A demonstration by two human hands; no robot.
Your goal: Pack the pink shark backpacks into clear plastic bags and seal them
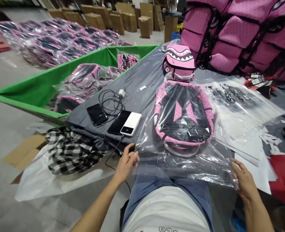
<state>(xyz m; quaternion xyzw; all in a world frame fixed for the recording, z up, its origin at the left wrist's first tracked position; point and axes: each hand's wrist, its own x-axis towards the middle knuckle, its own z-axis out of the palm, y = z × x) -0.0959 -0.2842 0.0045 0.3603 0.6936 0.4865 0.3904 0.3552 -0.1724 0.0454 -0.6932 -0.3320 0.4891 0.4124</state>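
Observation:
A pink and black backpack (184, 112) lies inside a clear plastic bag (178, 166) on the grey-covered table, its open end towards me. My left hand (126, 162) pinches the bag's near left corner. At the near right corner my right hand (245, 178) grips the plastic between thumb and fingers. The bag's near edge is stretched between both hands, just above my lap. Behind the bagged backpack stands a smaller pink bag (179, 62) with a toothed mouth print.
Left on the table are a white power bank (131, 124), a black phone (97, 114) and coiled cable. A green bin (24, 87) holds wrapped backpacks. Plastic bags (249, 112) lie at right, before stacked pink backpacks (239, 32). A red stool (281, 174) is near right.

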